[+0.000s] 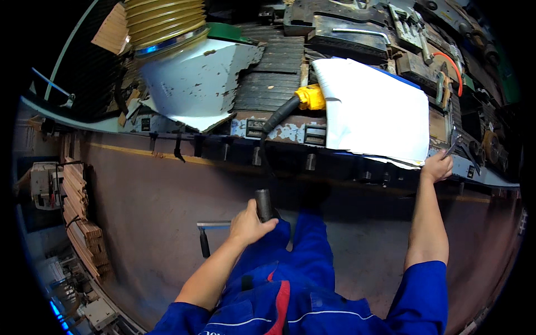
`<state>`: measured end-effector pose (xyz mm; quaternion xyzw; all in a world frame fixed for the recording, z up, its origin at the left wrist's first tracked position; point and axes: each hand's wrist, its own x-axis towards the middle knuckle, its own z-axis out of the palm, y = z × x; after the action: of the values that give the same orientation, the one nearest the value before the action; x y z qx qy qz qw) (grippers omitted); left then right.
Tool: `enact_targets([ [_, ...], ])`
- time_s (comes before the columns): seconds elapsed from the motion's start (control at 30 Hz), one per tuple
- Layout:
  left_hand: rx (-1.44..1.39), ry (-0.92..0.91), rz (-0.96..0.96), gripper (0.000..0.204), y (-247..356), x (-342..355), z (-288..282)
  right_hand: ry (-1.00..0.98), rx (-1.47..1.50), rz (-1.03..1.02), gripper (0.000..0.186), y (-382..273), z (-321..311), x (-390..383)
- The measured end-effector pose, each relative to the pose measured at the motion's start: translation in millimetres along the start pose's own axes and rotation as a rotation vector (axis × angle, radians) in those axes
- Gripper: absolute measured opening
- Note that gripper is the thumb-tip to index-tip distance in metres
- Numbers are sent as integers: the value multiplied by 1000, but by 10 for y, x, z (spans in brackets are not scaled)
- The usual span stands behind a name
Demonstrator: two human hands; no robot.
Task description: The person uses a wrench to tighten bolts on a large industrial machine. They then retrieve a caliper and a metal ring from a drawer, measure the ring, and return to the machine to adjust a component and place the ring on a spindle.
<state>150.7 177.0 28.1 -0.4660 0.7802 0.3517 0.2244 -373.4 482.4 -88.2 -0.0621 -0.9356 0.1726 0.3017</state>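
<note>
My left hand is closed around a dark metal cylinder in front of my legs. From behind that hand a flat bar sticks out to the left, with a black grip hanging from its end; together they look like a crank handle. At the bench edge on the right, my right hand pinches a slim grey metal tool, whose exact kind I cannot make out. White paper sheets lie beside that hand, over a blue folder and partly past the bench edge.
A yellow-and-black power connector with a cable touches the papers. Left of it stand a chipped grey metal hood and a ribbed yellow hose. Pliers, a hex key and metal blocks crowd the right. Wooden planks are stacked at left.
</note>
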Motion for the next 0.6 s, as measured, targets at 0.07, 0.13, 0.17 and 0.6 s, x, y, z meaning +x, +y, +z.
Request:
enact_targets([
  [0.07,26,65,65,74,-52,88,-135,-23,-9,14,48,-12,-6,-4],
  [0.13,60,117,106,71,-64,187,-257,-18,-20,13,49,32,20,21],
  [0.17,82,139,110,70,-67,239,-321,-18,-20,14,49,56,35,17],
  [0.6,291,55,150,70,95,496,-587,-30,-49,16,52,168,103,44],
])
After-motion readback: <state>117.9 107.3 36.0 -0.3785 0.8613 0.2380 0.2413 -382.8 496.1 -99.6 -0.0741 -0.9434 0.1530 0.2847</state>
